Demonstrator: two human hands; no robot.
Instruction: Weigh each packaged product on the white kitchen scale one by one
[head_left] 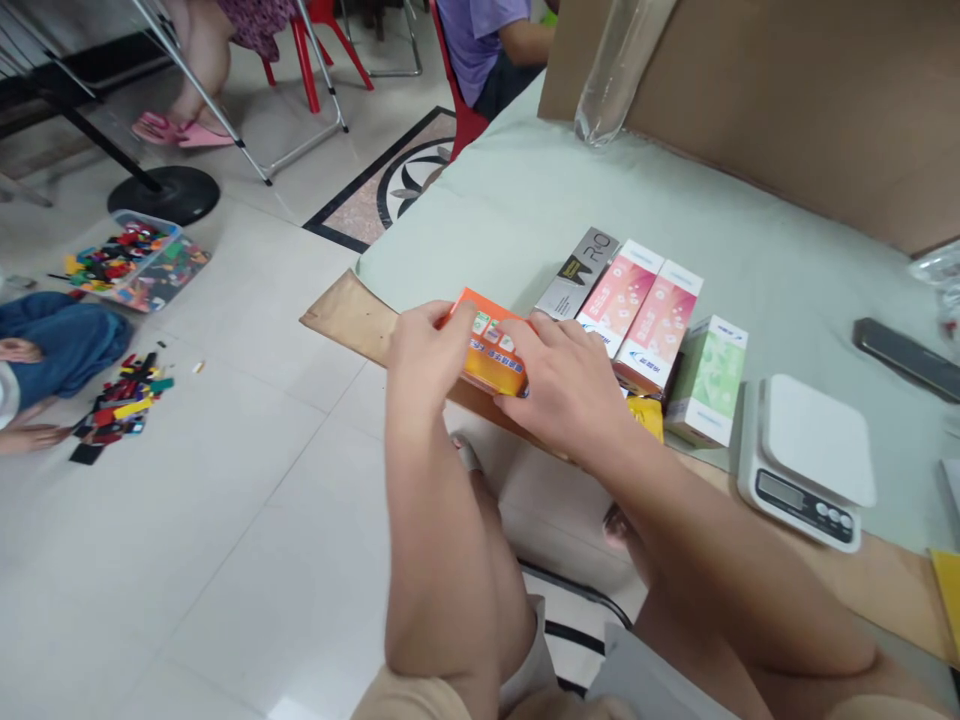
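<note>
An orange and yellow printed box (pixel 489 345) is between my two hands at the table's near edge. My left hand (pixel 427 350) grips its left end, with the fingers closed round the upper corner. My right hand (pixel 559 375) closes on its right end, thumb along the near side and fingers over the top. Just beyond my right hand stand a grey box (pixel 579 270) and two pink and white boxes (pixel 622 290) (pixel 664 320), side by side. A yellow packet (pixel 646 415) shows partly beneath my right wrist, and a green and white box (pixel 709 380) stands to its right.
A white kitchen scale (pixel 814 450) sits to the right, with a dark phone-like object (pixel 907 355) behind it. Cardboard (pixel 787 110) and a clear plastic bottle-shaped wrap (pixel 611 80) are at the back. On the floor at left are a bin of toy bricks (pixel 142 260) and another person's hand.
</note>
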